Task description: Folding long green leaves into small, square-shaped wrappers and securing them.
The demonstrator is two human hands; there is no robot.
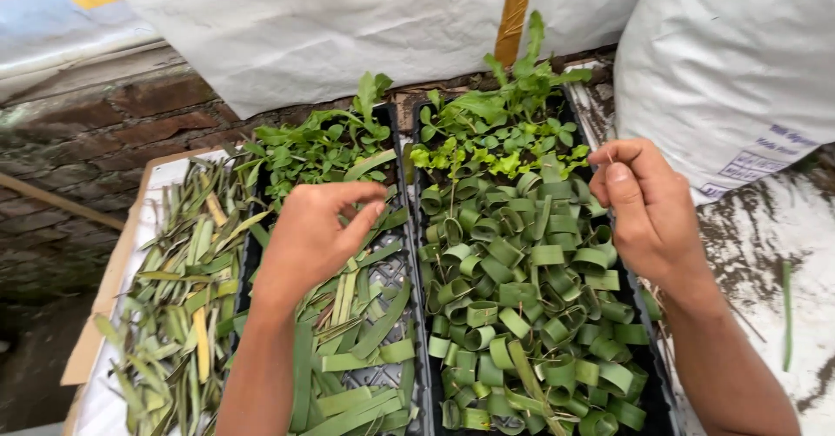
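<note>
Here, left hand (313,231) half-open, empty, right hand (648,205) pinching thin sliver (609,153), over leaf rings (522,305).

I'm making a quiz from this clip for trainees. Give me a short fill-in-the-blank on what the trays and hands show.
1. The right tray is filled with leaf strips rolled into small ____.
2. The left tray holds flat, uncurled leaf ____.
3. At the far end of both trays grow green ____.
4. The right hand hovers over the ____ tray.

Missing words: rings; strips; seedlings; right
</note>
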